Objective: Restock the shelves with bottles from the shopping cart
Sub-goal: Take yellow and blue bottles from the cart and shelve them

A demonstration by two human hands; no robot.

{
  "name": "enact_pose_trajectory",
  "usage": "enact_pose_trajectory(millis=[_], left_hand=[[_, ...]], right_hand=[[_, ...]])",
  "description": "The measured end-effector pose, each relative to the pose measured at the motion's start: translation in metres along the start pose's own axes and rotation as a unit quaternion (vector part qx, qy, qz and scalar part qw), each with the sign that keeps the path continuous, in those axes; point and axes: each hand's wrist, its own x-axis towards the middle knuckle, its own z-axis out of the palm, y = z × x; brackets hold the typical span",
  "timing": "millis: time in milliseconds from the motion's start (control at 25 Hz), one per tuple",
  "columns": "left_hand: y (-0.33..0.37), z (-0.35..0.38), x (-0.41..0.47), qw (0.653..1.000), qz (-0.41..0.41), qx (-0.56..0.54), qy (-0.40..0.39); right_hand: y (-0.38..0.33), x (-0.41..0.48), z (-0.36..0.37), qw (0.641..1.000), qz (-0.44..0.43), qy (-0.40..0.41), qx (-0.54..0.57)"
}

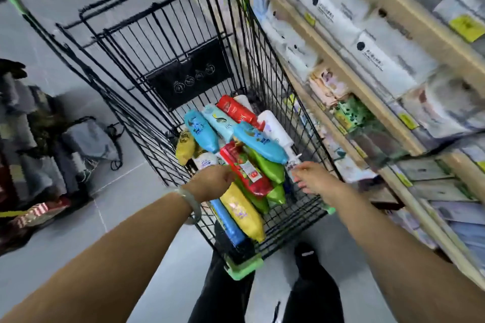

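Though blurred, shows a black wire cart [189, 73] on grey floor tiles [78, 21], bottles [252, 139] heaped inside it. Right of the cart, stocked shelves [354, 78]. At the cart's near end, left hand [212, 182], fingers hidden, grip unclear; right hand [313, 178], fingers loosely spread, holding nothing.

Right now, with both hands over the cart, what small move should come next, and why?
Probably the left hand should close on the red bottle that lies atop the pile right by its fingers. Neither it nor the right hand visibly holds a bottle yet, and the shopping cart holds many.
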Motion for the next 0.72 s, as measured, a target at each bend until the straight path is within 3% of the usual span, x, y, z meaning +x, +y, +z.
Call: enact_pose_trajectory(millis=[120, 480, 600, 720], left_hand=[[-0.016, 0.003, 0.044, 0.999, 0.047, 0.011, -0.012], [-0.040, 0.062, 0.147, 0.951, 0.128, 0.169, -0.226], [-0.047, 0.087, 0.142, 0.927, 0.186, 0.254, -0.203], [-0.055, 0.095, 0.138, 0.927, 0.209, 0.276, -0.145]], right_hand=[[0.002, 0.052, 0.028, 0.998, 0.016, 0.056, 0.016], [0.017, 0.148, 0.059, 0.979, 0.062, 0.195, -0.008], [0.023, 0.167, 0.068, 0.979, 0.062, 0.184, 0.059], [0.024, 0.176, 0.076, 0.973, 0.061, 0.209, 0.077]])
